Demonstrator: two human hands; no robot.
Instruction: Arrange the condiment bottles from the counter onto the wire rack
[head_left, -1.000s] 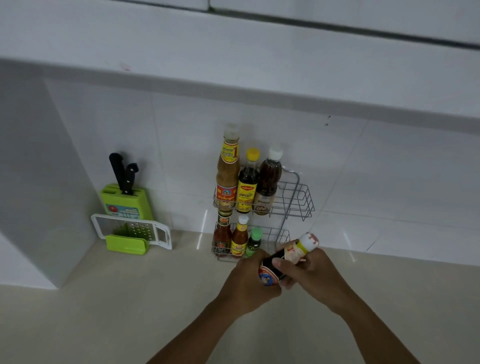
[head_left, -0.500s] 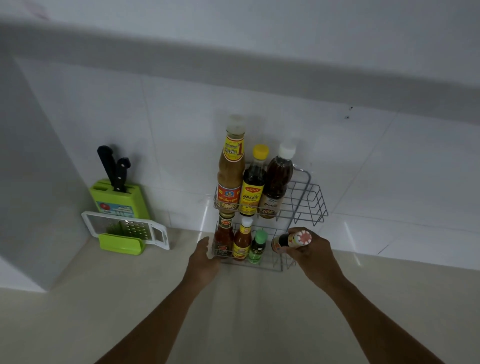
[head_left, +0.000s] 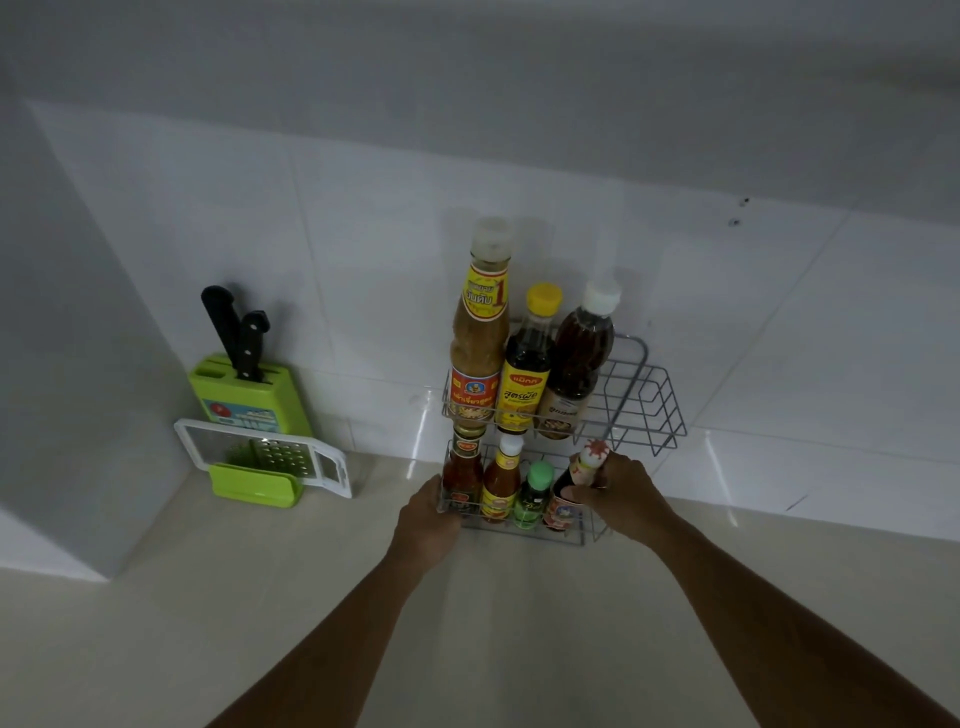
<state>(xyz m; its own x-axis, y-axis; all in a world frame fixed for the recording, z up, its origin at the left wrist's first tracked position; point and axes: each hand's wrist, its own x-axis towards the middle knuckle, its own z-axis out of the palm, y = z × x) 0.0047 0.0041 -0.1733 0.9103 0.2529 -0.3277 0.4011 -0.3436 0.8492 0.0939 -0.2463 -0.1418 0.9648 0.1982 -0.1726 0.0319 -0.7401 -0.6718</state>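
A two-tier wire rack stands on the counter against the tiled wall. Its upper tier holds three tall bottles: a tan sauce bottle, a yellow-capped dark bottle and a white-capped brown bottle. In the lower tier stand a red sauce bottle, a small orange bottle and a green-capped bottle. My right hand grips a small dark bottle with a white and red cap, upright at the lower tier's right end. My left hand grips the rack's lower left corner.
A green knife block with two black-handled knives stands at the left against the wall, with a white-framed grater leaning in a green holder in front of it. A white wall panel juts out at far left. Beige counter spreads toward me.
My right hand has carried the small dark bottle from in front of the rack into the lower tier and turned it upright. My left hand let go of it and took the rack's corner.
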